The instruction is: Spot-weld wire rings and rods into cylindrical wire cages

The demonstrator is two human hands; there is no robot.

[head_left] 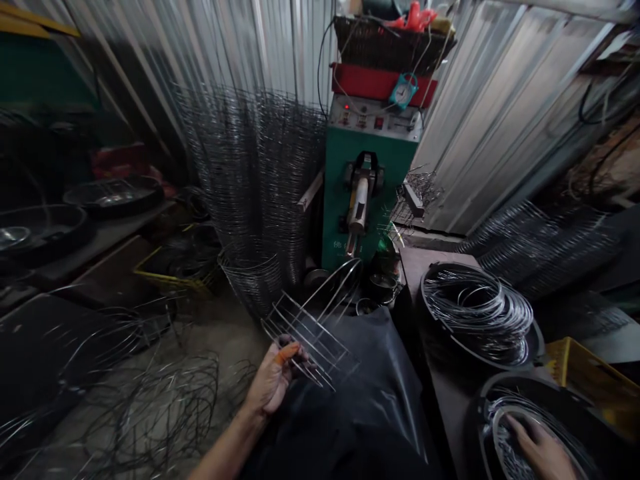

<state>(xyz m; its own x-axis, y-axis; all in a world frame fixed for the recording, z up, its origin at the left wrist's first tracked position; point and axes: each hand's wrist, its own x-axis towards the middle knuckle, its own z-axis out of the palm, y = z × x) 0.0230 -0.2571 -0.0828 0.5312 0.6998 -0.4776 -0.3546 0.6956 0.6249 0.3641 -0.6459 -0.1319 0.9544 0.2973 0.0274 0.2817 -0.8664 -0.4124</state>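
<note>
My left hand, with an orange covering on a finger, is closed around the edge of a wire rack. The rack of thin metal rods is tilted over a dark apron, and its curved end reaches toward the green machine. At the lower right, my right hand is down in a black round tub among metal wire pieces. That hand is blurred, and its fingertips cannot be told from the wire.
Tall stacks of wire rings stand left of the machine. Another tub of wire rings rests on the right bench, near a yellow crate. Loose wire frames lie on the floor at left.
</note>
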